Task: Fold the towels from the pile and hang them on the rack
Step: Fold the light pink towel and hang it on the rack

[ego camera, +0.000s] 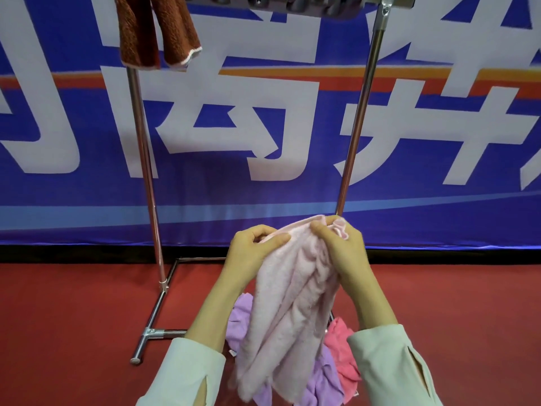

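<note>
- Between the two shiny poles of the rack (pixel 145 148), the person held a pale pink towel (pixel 288 300) up in front of them.
- Their left hand (pixel 251 253) pinched the top edge, fingers (pixel 279 238) closed tight on the cloth.
- Their right hand (pixel 341 250) was closed on the same edge just beside it, gripping a bunched corner.
- This pink towel hung long-ways, straight down, with its bottom end over the pile (pixel 341 347) of purple and pink towels on the red floor (pixel 73 317).
- It looked as if the folding was only starting, because the cloth was all crumpled.
- Next, I thought, the hands should slide apart to spread that top edge flat.
- One brown towel (pixel 158 30) hung on the rack already.
</note>
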A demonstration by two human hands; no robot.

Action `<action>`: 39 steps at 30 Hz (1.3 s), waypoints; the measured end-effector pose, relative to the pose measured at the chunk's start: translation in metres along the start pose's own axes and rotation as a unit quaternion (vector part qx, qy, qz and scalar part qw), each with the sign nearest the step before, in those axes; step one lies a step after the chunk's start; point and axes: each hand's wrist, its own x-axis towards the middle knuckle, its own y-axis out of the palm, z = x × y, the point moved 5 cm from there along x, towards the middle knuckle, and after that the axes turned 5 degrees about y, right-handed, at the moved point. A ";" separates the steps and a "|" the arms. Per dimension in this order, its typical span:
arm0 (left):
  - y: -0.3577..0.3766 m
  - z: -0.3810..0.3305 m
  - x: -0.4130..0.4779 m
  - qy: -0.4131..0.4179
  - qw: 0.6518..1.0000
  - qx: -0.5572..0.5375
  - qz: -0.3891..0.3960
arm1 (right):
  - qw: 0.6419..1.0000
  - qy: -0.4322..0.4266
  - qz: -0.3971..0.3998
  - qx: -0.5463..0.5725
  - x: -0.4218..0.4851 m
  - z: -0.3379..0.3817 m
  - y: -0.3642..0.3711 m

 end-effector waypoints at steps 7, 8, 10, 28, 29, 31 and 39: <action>-0.002 0.004 -0.003 -0.049 0.994 -0.083 -0.047 | 0.993 0.009 -0.086 0.075 0.002 -0.003 -0.012; 0.001 0.005 -0.004 -0.067 0.988 -0.124 -0.058 | 0.992 0.006 -0.097 0.075 0.001 -0.004 -0.010; 0.014 0.005 -0.007 -0.098 0.974 -0.196 -0.059 | 0.989 0.006 -0.119 0.090 0.001 -0.005 -0.008; 0.013 -0.001 -0.003 -0.066 0.989 -0.131 -0.030 | 0.994 0.028 0.089 0.053 -0.009 -0.004 0.023; 0.012 0.003 -0.003 -0.094 0.984 -0.149 -0.023 | 0.996 0.034 0.052 0.071 -0.007 -0.003 0.019; 0.012 0.009 -0.002 -0.139 0.979 -0.146 0.016 | 0.992 0.043 0.002 0.119 -0.004 -0.003 0.011; 0.021 -0.004 -0.004 -0.092 0.969 -0.227 0.006 | 0.989 -0.016 -0.087 0.119 -0.003 -0.004 0.003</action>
